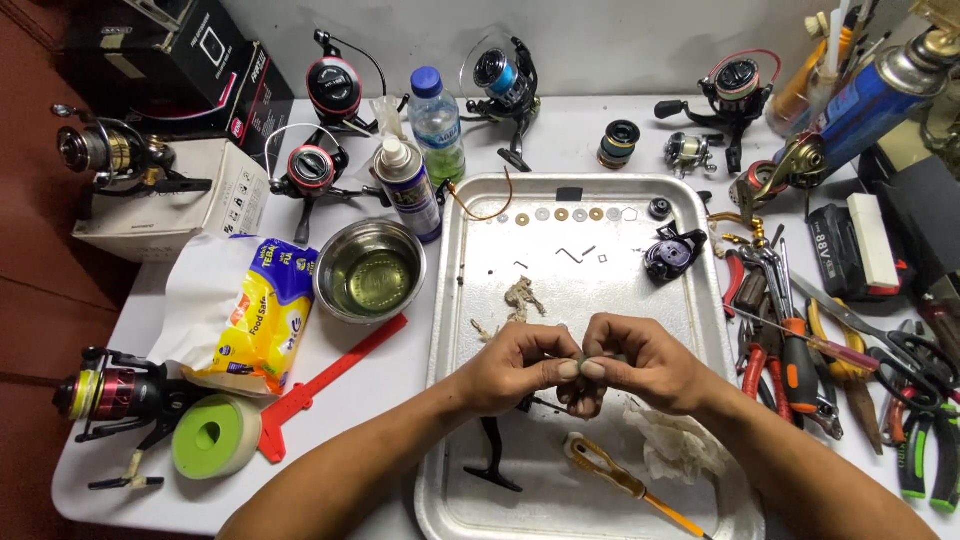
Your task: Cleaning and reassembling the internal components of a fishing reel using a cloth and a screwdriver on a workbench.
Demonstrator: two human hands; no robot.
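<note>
Fishing reel [110, 392] lying at the table's left edge, steel bowl [370, 270] sitting beside the metal tray [455, 330]. Left hand [515, 365] and right hand [640, 362] meeting over the tray, fingertips pinching a small part [581, 368], mostly hidden and hard to identify. Pliers [925, 455] at far right being cut off by the frame.

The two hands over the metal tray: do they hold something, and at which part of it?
Yes. The left hand and right hand pinch one small dark part between their fingertips, above the tray. Its kind and gripped part cannot be told.
</note>
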